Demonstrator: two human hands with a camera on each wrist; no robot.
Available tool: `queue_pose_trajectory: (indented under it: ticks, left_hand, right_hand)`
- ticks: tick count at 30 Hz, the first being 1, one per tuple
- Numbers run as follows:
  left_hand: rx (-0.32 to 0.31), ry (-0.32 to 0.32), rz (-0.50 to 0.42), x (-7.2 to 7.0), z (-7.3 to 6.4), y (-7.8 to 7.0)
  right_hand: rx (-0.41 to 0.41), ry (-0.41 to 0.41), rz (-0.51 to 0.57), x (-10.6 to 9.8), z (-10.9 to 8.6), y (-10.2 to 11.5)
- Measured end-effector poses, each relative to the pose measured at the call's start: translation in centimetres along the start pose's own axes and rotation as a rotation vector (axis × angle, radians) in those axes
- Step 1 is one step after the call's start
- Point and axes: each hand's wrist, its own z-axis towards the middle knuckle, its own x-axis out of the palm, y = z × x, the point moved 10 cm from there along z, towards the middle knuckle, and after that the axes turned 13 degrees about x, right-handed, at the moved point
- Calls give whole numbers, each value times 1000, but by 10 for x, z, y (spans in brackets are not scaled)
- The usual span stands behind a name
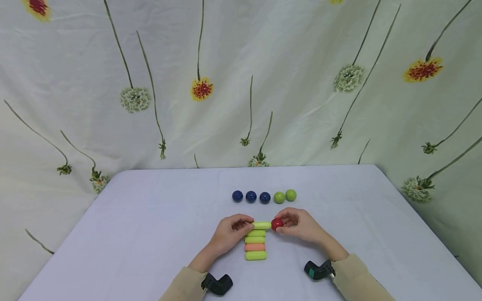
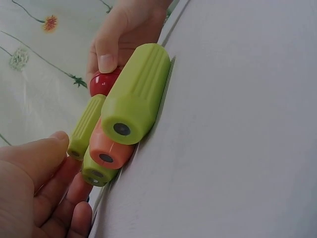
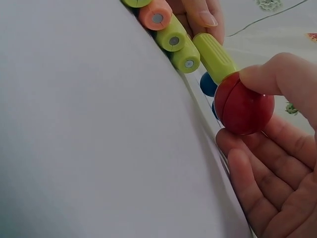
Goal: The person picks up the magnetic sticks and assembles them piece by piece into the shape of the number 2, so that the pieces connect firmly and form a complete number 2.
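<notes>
While your left hand (image 1: 229, 233) pinches one end of a green stick (image 1: 262, 225) between thumb and fingers, your right hand (image 1: 300, 226) grips a red ball (image 1: 277, 224) with the thumb on one side and fingertips on the other. The stick lies between your two hands, running crosswise, and its right end meets the ball, touching it as far as the right wrist view shows. Both pieces are raised off the table (image 1: 150, 225), so your hands face each other with the stick and ball bridging the gap.

Just below the held stick, on your side of it, four more sticks lie side by side in a short column: two green sticks (image 1: 255, 240) farthest from you, then an orange stick (image 1: 255, 247), then a green one (image 1: 255, 255) nearest you. Their ends (the left wrist view shows this well) carry round grey discs. The column sits between your forearms, nearer your left hand than your right.

Beyond your hands, a row of balls runs across the table: three blue balls (image 1: 251, 197) at the left and two green balls (image 1: 279, 197) at the right. Behind the table hangs a flowered cloth (image 1: 293, 83).
</notes>
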Motion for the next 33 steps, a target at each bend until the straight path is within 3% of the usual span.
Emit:
queue_pose_trajectory:
  ticks: [33]
  left_hand:
    - [-46, -50, 32, -4, -1, -2]
  right_hand:
    - [63, -143, -70, -37, 0, -25]
